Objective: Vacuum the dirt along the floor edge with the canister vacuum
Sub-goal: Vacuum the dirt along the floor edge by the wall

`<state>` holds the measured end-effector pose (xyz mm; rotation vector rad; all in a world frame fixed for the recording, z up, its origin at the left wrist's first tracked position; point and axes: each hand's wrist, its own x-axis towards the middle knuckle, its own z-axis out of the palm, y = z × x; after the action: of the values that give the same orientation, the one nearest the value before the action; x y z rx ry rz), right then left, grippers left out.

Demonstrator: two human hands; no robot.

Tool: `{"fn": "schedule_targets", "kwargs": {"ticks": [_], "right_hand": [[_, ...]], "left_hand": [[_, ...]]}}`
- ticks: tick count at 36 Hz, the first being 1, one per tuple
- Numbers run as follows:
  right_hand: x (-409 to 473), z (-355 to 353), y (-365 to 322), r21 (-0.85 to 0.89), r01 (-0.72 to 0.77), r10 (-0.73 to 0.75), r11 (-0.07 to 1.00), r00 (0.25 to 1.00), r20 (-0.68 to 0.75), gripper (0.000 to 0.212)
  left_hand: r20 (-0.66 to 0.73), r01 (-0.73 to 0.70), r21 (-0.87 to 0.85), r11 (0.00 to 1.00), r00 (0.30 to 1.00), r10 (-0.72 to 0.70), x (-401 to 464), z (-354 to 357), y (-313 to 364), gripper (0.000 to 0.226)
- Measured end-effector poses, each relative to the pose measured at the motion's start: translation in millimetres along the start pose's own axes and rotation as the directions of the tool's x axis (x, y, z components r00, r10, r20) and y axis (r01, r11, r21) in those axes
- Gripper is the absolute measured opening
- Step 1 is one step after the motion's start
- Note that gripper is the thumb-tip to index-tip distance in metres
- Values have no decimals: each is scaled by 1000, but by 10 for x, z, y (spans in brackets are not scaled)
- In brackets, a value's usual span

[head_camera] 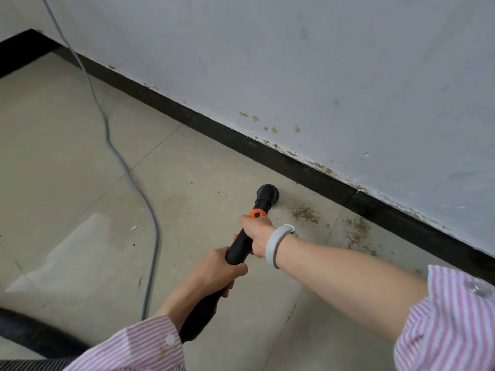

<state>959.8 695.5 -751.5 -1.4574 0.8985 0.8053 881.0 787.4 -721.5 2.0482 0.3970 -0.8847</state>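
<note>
Fingers of the right hand (pixel 256 232) curl around the black vacuum wand (pixel 242 243) just below its orange collar (pixel 257 213). Fingers of the left hand (pixel 214 274) wrap the wand lower down. The round nozzle (pixel 267 194) sits on the tiled floor (pixel 80 170), near the black baseboard (pixel 308 170). Brown dirt (pixel 305 213) lies just right of the nozzle, along the edge. A grey cable (pixel 126 170) trails across the floor; a ribbed hose (pixel 32 333) shows lower left.
</note>
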Motion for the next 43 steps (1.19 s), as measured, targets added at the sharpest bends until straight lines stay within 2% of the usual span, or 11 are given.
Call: {"fn": "schedule_targets", "kwargs": {"ticks": [7,10,14,17,20,23,27,30,33,40,43], "right_hand": [[62,-138,67,-89,27,-39,996,989,-142,21],[54,-138,39,-71,42,-51,997,992,-119,27],[32,23,-96,188,39,-57,982,994,93,33],[-2,280,-208,278,56,-132,959,956,261,31],[-9,641,-282,268,85,-179,960,919,350,23],[-6,998,-330,220,137,-214,966,902,374,10],[30,1416,-421,142,171,-213,975,899,382,6],[98,1657,-472,114,177,-208,978,900,383,6],[162,1741,-497,119,120,-156,986,918,365,23],[244,1705,-432,144,67,-116,987,925,363,28],[234,1602,-343,111,57,-93,992,931,353,13]], "left_hand": [[154,9,-62,998,988,1,-4,-5,70,11],[148,-17,-76,997,989,28,3,-77,72,11],[-35,-57,-98,994,998,53,42,-212,-5,11],[-186,-69,-175,982,982,36,68,-360,-120,11],[-287,-64,-234,970,958,-6,102,-558,-253,10],[-372,-63,-266,962,927,-42,157,-750,-417,12],[-424,-51,-307,950,901,-89,263,-979,-581,12],[-425,-17,-319,948,896,-127,347,-1133,-651,11],[-361,37,-313,949,920,-155,404,-1260,-686,12],[-309,88,-290,953,934,-180,379,-1273,-689,11],[-283,97,-281,955,942,-179,293,-1159,-663,11]]}}
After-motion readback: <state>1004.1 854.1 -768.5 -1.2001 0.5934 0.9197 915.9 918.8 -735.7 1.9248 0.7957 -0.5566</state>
